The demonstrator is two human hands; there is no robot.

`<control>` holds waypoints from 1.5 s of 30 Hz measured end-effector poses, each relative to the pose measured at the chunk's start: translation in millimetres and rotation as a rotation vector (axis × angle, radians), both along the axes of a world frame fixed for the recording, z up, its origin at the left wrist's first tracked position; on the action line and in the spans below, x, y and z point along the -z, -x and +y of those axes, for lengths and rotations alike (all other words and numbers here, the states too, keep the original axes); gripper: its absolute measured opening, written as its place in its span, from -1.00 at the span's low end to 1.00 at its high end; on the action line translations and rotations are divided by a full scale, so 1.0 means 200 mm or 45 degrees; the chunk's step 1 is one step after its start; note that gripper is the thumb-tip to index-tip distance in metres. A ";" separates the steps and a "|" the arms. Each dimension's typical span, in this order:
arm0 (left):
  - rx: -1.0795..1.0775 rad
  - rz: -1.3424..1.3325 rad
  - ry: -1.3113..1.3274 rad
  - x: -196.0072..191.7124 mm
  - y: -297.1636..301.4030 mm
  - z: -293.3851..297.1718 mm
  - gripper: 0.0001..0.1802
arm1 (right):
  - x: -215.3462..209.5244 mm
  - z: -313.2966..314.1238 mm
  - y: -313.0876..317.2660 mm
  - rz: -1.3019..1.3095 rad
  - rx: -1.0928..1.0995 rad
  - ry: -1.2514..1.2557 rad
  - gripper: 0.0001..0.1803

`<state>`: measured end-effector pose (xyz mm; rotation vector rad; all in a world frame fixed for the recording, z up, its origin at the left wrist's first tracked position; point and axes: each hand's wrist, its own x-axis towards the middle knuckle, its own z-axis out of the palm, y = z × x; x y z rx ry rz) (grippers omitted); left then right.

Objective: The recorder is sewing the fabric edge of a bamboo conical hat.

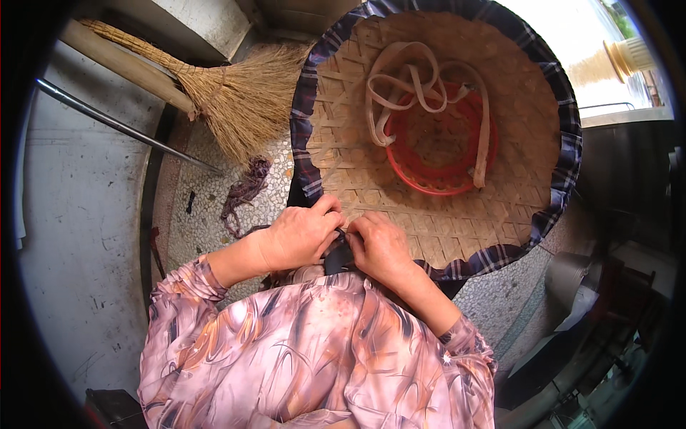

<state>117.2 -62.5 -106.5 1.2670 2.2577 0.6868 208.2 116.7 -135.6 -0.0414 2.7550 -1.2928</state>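
A dark strip of cloth [337, 256] lies between my two hands, close to my body at the near rim of a round woven bamboo basket [343, 157]. My left hand [304, 230] pinches the strip with bent fingers. Beside it, my right hand [379, 245] has its thumb and fingertips closed on the same cloth. The fingers cover much of the strip, so its full shape is hidden. Navy plaid cloth [568, 136] wraps the basket's rim. Inside the basket sits a red plastic basket [429, 187], with a looped pale strap [482, 143] lying over it.
A straw broom [236, 86] leans at the upper left beside a wooden pole [132, 68] and a metal rod [128, 123]. On the speckled floor [275, 179] lies a tangle of purplish threads [246, 189]. A grey panel [78, 236] stands at left; dark machine parts [572, 372] are at lower right.
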 end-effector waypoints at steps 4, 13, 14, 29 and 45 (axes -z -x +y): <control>-0.016 -0.021 0.016 0.02 0.01 0.00 -0.82 | 0.01 0.01 0.00 0.007 -0.001 0.013 -0.92; 0.037 0.054 0.121 0.01 0.02 0.01 -0.86 | -0.02 0.00 -0.01 0.050 -0.002 0.064 -0.83; 0.038 0.053 0.121 0.01 0.03 0.02 -0.86 | -0.02 0.00 -0.01 0.058 0.005 0.066 -0.84; -0.053 0.348 0.249 0.08 -0.03 0.09 -0.77 | 0.06 -0.05 0.06 -0.052 0.079 -0.163 -0.87; -1.013 -1.695 -0.259 0.09 -0.02 -0.11 -0.68 | 0.05 -0.03 0.07 -0.063 0.062 -0.197 -0.82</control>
